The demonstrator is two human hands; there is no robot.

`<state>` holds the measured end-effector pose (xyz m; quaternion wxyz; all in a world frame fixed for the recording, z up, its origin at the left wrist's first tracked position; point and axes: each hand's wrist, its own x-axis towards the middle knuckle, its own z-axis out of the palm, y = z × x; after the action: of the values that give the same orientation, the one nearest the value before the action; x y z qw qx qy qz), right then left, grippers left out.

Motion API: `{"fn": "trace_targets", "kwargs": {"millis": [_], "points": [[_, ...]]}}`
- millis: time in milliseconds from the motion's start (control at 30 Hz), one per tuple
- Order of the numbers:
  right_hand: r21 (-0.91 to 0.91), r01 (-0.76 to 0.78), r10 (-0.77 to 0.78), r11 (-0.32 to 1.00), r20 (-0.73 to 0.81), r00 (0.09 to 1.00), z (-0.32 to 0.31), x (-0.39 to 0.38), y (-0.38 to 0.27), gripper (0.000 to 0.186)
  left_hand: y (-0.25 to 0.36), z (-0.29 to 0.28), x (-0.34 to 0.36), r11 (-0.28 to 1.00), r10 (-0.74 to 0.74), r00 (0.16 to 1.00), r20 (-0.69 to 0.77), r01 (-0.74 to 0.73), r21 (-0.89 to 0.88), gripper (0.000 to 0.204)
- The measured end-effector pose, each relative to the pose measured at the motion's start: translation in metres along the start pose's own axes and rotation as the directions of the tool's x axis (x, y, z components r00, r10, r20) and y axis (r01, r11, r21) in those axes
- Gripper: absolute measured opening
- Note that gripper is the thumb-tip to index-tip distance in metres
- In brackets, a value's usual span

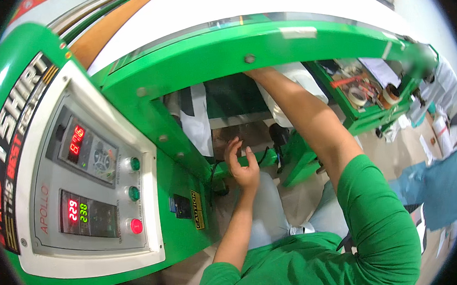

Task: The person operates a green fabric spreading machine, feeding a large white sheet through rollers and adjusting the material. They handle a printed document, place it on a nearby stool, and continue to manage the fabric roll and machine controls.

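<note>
The green beam [196,62] of the press spans the view crosswise, in front of the person; its long axis runs left to right, bowed by the lens, with its left end by the control panel [98,173]. The right forearm [311,115] reaches forward and leftward to the beam, which hides the right hand, so I cannot tell how its grip stands or what it holds. The left hand [243,168] is raised below the opening under the beam, its grip loose and empty, fingers lightly curled upward and thumb apart. Near it, a white strip [199,123] lies lengthwise, pointing from the beam toward the person. At the right, a green tray [367,112] holds tape rolls [358,98].
</note>
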<state>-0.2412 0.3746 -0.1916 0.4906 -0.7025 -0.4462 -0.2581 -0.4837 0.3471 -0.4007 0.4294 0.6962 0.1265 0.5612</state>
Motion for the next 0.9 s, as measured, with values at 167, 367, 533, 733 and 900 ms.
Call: {"fn": "trace_targets", "kwargs": {"millis": [167, 367, 533, 733, 900], "points": [[0.073, 0.024, -0.02, 0.997, -0.057, 0.998, -0.023, -0.013, 0.004, 0.026, 0.008, -0.008, -0.006, 0.999, -0.039, 0.993, 0.115, 0.035, 0.041, 0.028], [-0.279, -0.019, 0.074, 0.96, 0.188, 0.979, -0.044, -0.054, -0.014, 0.023, 0.004, -0.019, -0.023, 0.98, -0.149, 0.953, 0.263, 0.107, 0.168, 0.034], [-0.178, -0.01, 0.024, 0.984, 0.079, 0.997, -0.096, -0.148, -0.064, 0.016, -0.012, -0.018, -0.041, 0.989, -0.022, 0.952, 0.306, -0.024, 0.147, 0.032], [0.101, -0.182, 0.192, 0.978, -0.102, 0.976, -0.243, -0.338, -0.142, 0.026, -0.011, 0.003, -0.036, 0.993, 0.114, 0.92, 0.375, -0.121, -0.006, 0.04], [-0.079, -0.625, 0.571, 0.777, -0.332, 0.751, -0.359, -0.448, -0.202, 0.024, 0.018, 0.035, -0.028, 0.979, 0.199, 0.961, 0.193, -0.204, 0.007, 0.05]]}}
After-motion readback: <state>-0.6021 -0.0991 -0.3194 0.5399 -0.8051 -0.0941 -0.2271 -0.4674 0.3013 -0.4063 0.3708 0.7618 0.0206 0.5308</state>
